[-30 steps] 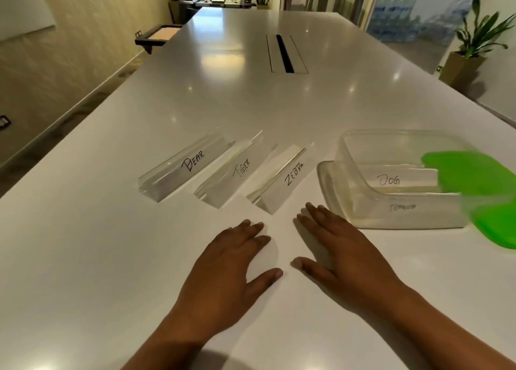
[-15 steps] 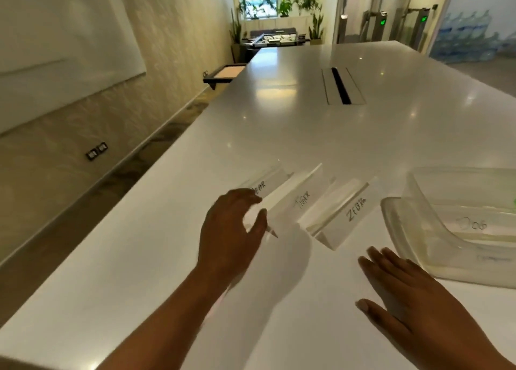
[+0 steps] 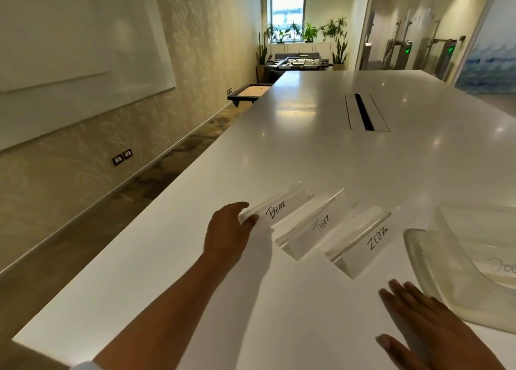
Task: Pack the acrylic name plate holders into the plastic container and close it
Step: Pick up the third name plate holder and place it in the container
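Three clear acrylic name plate holders lie side by side on the white table: BEAR (image 3: pixel 282 206), TIGER (image 3: pixel 315 227) and ZEBRA (image 3: pixel 368 242). My left hand (image 3: pixel 229 234) grips the near end of the BEAR holder, thumb on its front face and fingers curled over its top edge. My right hand (image 3: pixel 430 325) rests flat on the table with straight fingers, just in front of the clear plastic container (image 3: pixel 435 263). The container stands at the right edge of view; a holder with writing shows faintly through its wall.
The table's left edge (image 3: pixel 156 216) drops to the floor beside a wall. A cable slot (image 3: pixel 363 112) sits in the table's middle, farther back. Plants and a foosball table stand at the far end of the room.
The view has swung left and up, cutting off the container and its green lid. My left hand has reached forward from the table and taken hold of the BEAR holder's end. My right hand stays flat.
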{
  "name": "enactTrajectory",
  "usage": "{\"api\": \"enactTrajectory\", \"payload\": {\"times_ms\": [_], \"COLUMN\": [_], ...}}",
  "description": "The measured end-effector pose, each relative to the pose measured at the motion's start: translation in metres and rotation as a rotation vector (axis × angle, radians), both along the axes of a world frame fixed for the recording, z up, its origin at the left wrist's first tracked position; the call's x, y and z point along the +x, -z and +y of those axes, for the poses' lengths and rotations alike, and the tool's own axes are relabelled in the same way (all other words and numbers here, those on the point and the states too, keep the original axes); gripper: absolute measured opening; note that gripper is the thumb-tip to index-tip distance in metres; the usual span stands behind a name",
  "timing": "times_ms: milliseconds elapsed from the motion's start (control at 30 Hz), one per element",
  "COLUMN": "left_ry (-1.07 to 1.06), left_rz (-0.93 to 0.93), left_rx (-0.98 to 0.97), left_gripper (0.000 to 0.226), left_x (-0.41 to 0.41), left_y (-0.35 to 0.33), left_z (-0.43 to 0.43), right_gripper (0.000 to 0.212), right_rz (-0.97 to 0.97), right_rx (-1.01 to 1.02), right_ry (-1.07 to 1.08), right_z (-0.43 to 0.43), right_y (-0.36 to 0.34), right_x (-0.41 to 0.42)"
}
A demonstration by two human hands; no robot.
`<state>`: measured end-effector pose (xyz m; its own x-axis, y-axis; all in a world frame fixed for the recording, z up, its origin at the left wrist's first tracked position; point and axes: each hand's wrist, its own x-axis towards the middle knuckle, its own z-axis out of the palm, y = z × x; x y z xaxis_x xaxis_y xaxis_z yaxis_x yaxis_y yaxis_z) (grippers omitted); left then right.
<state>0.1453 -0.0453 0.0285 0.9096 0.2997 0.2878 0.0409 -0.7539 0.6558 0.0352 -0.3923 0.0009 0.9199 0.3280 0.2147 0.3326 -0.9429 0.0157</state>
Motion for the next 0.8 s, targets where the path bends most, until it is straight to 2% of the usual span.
{"api": "enactTrajectory", "payload": {"times_ms": [100,200,400,633,800], "left_ry": [0.006,0.010,-0.004,0.027,0.080], "left_rz": [0.027,0.026,-0.052,-0.137,-0.190], "left_rx": [-0.026,0.002,-0.009,-0.110,-0.156], "left_gripper": [0.036,0.029,0.013,0.019,0.027], "left_x": [0.001,0.003,-0.002,-0.014,-0.034], "left_y": [0.002,0.003,-0.004,-0.024,-0.040], "left_z": [0.003,0.004,0.004,0.008,0.006], "right_gripper": [0.085,0.085,0.084,0.083,0.082], "right_rz": [0.030,0.142,0.125,0.180,0.182], "right_rx": [-0.006,0.006,0.029,0.151,0.104], "right_ry": [0.003,0.024,0.035,0.056,-0.005], "right_z": [0.000,0.002,0.002,0.006,0.009], "right_y": [-0.003,-0.006,-0.004,-0.012,-0.018], "right_x": [0.000,-0.002,0.001,-0.001,-0.003]}}
